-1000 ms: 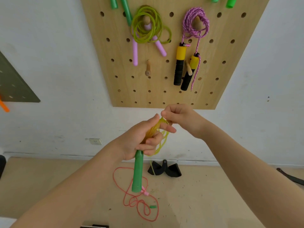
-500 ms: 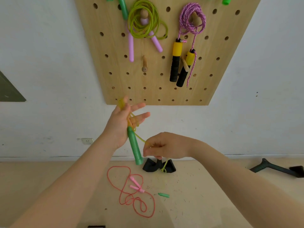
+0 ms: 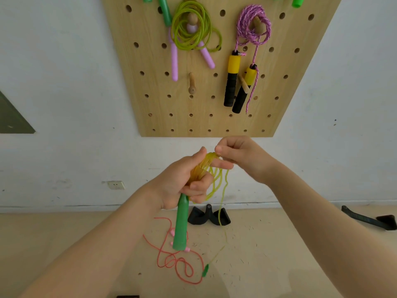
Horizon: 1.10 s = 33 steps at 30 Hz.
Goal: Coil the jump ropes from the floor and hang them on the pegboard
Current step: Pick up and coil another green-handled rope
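Observation:
My left hand (image 3: pixel 182 183) grips a green handle (image 3: pixel 181 224) that points down, with several yellow rope loops (image 3: pixel 211 175) wound over its fingers. My right hand (image 3: pixel 242 157) pinches the yellow rope at the top of the loops. The free yellow strand hangs down to the second green handle (image 3: pixel 205 271), which dangles just above the floor. A red rope with pink handles (image 3: pixel 178 259) lies tangled on the floor below. The wooden pegboard (image 3: pixel 206 67) hangs on the wall ahead, with a bare peg (image 3: pixel 191 83) in its middle.
A lime rope with lilac handles (image 3: pixel 189 31) and a pink braided rope with yellow-black handles (image 3: pixel 253 24) hang coiled on pegs. A black object (image 3: pixel 209 216) sits at the wall's foot, a dark tool (image 3: pixel 369 220) lies on the floor at right.
My right hand rose from low beside the handle to the top of my left hand, laying another loop of yellow rope. The far green handle lifted off the floor.

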Tool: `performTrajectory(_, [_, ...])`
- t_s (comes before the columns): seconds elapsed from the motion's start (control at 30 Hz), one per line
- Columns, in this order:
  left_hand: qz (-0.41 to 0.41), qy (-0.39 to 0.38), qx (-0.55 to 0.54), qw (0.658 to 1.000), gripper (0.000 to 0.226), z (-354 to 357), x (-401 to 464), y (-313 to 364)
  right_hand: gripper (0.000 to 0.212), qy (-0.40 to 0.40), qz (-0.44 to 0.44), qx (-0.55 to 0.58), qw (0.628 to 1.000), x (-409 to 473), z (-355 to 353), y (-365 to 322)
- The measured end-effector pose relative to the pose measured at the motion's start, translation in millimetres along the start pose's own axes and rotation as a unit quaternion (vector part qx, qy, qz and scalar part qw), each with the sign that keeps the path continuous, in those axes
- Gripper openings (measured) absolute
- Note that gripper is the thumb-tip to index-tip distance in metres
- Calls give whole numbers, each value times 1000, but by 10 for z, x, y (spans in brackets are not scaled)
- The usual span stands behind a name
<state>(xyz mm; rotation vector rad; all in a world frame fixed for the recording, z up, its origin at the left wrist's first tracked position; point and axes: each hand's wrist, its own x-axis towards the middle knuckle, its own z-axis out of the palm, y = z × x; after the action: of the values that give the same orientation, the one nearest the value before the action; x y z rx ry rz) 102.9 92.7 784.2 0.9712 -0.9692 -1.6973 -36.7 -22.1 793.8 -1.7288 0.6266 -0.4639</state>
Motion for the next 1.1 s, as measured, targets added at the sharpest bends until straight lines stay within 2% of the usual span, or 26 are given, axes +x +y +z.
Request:
performTrajectory(0.07, [42, -22, -33, 998, 50, -49, -9, 1, 29, -15, 5, 55, 998, 6, 108, 88])
performTrajectory(0.13, [91, -13, -68, 993, 52, -88, -21, -6, 33, -9, 20, 30, 999, 2, 209, 141])
performTrajectory(0.23, [146, 88, -130, 977, 49, -128, -8, 18, 33, -42, 50, -56, 996, -27, 339, 196])
performTrajectory(0.33, [191, 199, -186, 943, 34, -231, 43, 54, 27, -120, 44, -187, 974, -124, 440, 155])
performTrajectory(0.4, [186, 251, -167, 935, 33, -322, 51, 45, 25, -174, 20, -264, 949, -188, 478, 79])
performTrajectory(0.5, [113, 281, -5, 953, 40, -360, 30, -51, 22, -184, -34, -304, 934, -202, 436, -80])
performTrajectory(0.57, [57, 254, 112, 959, 38, -285, -4, -119, 14, -153, -55, -274, 948, -172, 349, -200])
performTrajectory(0.63, [25, 188, 156, 970, 39, -152, -53, -133, 13, -104, -62, -222, 967, -143, 234, -295])
performTrajectory(0.73, [-2, 74, 134, 988, 68, 33, -117, -44, 13, -31, -70, -132, 988, -108, 93, -341])
performTrajectory(0.8, [11, 15, 85, 996, 78, 88, -129, 21, 14, -7, -75, -96, 993, -105, 73, -324])
performTrajectory(0.9, [27, -29, 39, 998, 75, 92, -108, 88, 16, 5, -57, -1, 998, -109, 111, -256])
performTrajectory(1.03, [61, -40, 34, 997, 65, 97, -111, 77, 22, -3, -5, 166, 986, -100, 189, -60])
performTrajectory(1.1, [88, -44, 4, 995, 60, 91, -114, 75, 23, -13, 16, 180, 983, -96, 233, 37])
